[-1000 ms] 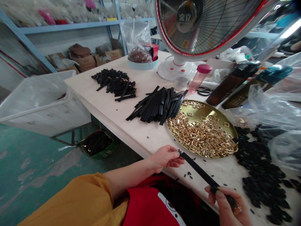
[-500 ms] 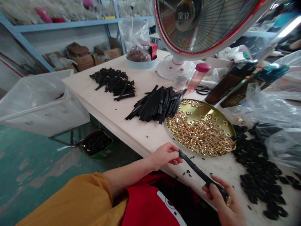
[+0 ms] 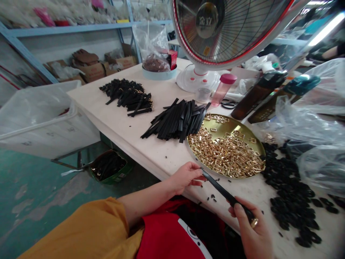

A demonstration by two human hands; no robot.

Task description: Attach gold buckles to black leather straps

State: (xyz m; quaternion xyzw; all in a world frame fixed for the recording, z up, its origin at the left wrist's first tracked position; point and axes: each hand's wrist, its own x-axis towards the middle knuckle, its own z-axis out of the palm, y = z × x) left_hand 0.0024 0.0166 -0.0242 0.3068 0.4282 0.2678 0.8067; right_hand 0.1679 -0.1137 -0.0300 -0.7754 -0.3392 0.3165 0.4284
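Observation:
A black strap (image 3: 219, 188) stretches between my two hands over the table's front edge. My left hand (image 3: 189, 177) pinches its far end between thumb and fingers. Around its near end, where a gold buckle (image 3: 254, 223) shows, my right hand (image 3: 249, 223) is closed. Just beyond the strap sits a round gold tray (image 3: 229, 126) heaped with small gold buckles (image 3: 226, 154). A pile of flat black straps (image 3: 178, 120) lies left of the tray and touches its rim. Farther left is a heap of black straps with gold buckles on them (image 3: 126, 95).
Small black pieces (image 3: 292, 190) lie right of the tray, beside clear plastic bags (image 3: 320, 158). Behind stand a fan (image 3: 207, 32), a pink-capped bottle (image 3: 223, 90) and scissors (image 3: 228, 104). A white bin (image 3: 48, 133) and a green box of black pieces (image 3: 110, 167) are left, below the tabletop.
My right hand has risen slightly with the strap's near end, and the gold buckle has turned a little. The whole view has shifted slightly; both hands keep their hold.

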